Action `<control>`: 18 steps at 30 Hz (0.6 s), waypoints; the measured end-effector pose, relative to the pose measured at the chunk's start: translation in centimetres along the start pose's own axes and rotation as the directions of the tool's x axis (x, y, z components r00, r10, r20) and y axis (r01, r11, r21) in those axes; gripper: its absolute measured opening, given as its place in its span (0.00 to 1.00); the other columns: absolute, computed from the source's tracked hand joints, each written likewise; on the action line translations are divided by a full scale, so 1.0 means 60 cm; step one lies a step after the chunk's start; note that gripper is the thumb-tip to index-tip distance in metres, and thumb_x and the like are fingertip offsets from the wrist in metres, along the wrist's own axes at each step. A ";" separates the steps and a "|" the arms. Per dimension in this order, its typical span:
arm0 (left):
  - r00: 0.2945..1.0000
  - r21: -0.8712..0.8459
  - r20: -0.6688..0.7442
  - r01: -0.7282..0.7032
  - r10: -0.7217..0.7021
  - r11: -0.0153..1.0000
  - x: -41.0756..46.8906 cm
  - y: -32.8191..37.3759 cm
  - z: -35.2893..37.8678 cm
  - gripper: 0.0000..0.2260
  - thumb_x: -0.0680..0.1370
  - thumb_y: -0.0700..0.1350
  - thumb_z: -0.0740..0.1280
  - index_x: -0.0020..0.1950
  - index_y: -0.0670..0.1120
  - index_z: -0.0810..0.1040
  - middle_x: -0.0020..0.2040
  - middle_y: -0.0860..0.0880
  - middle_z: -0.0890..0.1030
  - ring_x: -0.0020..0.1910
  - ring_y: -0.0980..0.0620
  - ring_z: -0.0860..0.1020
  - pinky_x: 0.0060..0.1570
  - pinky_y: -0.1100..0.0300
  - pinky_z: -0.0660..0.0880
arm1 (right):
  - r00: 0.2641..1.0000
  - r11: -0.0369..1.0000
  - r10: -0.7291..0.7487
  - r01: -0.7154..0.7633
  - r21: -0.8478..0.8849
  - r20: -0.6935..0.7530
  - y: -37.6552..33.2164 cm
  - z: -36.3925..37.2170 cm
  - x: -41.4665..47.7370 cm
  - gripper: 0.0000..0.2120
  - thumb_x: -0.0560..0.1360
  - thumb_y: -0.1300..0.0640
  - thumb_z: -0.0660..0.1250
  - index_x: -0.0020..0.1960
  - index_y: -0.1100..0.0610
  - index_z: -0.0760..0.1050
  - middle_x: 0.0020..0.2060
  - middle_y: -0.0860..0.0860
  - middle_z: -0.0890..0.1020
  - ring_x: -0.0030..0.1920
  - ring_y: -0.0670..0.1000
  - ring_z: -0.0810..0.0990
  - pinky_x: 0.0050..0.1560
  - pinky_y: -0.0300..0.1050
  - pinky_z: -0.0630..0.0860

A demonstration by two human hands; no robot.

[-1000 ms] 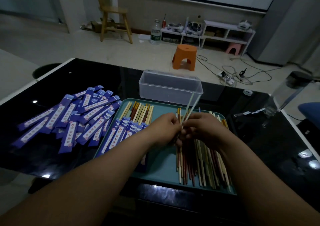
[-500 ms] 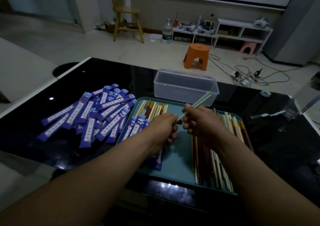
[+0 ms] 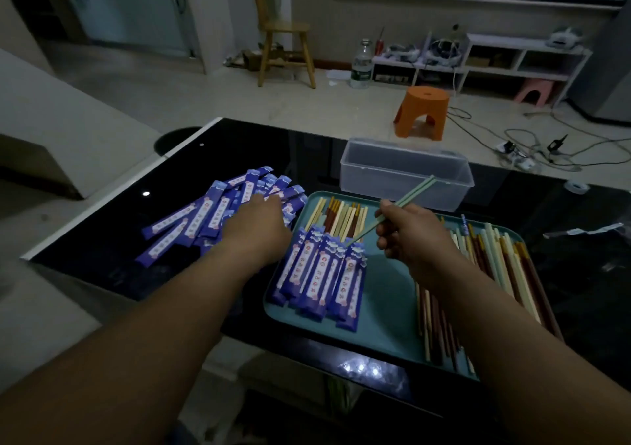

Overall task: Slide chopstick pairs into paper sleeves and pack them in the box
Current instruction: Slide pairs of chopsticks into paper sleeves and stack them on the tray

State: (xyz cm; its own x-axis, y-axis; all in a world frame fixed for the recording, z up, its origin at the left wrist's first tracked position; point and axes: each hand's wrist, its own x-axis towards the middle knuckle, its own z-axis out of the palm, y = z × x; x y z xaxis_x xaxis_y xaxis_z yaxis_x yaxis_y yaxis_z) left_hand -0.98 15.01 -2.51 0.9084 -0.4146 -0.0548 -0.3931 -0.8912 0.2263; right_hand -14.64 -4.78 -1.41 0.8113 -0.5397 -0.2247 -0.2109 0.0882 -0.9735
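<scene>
Head view, looking down at a black table [image 3: 239, 151]. Grips a pale green chopstick pair [image 3: 409, 196] in the right hand [image 3: 415, 236], fingers curled round its middle, far ends slanting up in front of the clear, seemingly empty box [image 3: 403, 168]. Holds the left hand [image 3: 257, 228], well apart from the right, over a heap of purple paper sleeves [image 3: 191, 219] lying left of the teal tray [image 3: 382, 311]; hides its fingertips against the heap, so cannot tell whether a sleeve is pinched. Shows sleeved pairs [image 3: 321, 274] lined up on the tray's left and bare chopsticks [image 3: 505, 260] on its right. Appears to be at the sleeve-fetching step; next calls for lifting one sleeve, opening its mouth and threading both sticks in together.
</scene>
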 end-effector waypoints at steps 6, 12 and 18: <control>0.996 0.088 0.069 0.050 -0.056 0.995 -0.007 -0.010 0.022 0.19 0.81 0.53 0.68 0.68 0.46 0.70 0.68 0.42 0.71 0.62 0.38 0.76 0.56 0.43 0.75 | 1.000 1.000 -0.011 0.011 -0.010 0.014 -0.004 0.025 -0.001 0.14 0.85 0.50 0.62 0.58 0.61 0.77 0.38 0.54 0.80 0.34 0.49 0.78 0.34 0.44 0.74; 0.993 0.007 0.069 0.097 -0.097 0.995 -0.004 -0.013 0.029 0.21 0.81 0.52 0.70 0.68 0.44 0.70 0.71 0.39 0.69 0.62 0.37 0.75 0.56 0.46 0.74 | 0.999 1.000 -0.020 0.020 -0.023 0.031 -0.003 0.029 -0.008 0.13 0.86 0.51 0.62 0.58 0.60 0.77 0.38 0.53 0.80 0.34 0.49 0.78 0.36 0.44 0.74; 0.994 -0.079 0.049 0.097 -0.094 0.992 0.007 -0.023 0.040 0.13 0.80 0.49 0.70 0.57 0.45 0.70 0.60 0.42 0.77 0.46 0.43 0.74 0.44 0.51 0.72 | 0.999 0.999 -0.023 0.024 -0.026 0.027 -0.001 0.026 -0.005 0.13 0.85 0.50 0.62 0.57 0.60 0.77 0.38 0.53 0.79 0.34 0.49 0.78 0.35 0.44 0.74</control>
State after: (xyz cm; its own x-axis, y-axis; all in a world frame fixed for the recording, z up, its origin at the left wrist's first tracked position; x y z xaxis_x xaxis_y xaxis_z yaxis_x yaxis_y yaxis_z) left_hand -0.37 15.63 -5.21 0.9330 -0.3378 -0.1238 -0.2902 -0.9100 0.2960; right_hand -13.99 -3.31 -1.34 0.8302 -0.5190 -0.2034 -0.2059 0.0534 -0.9771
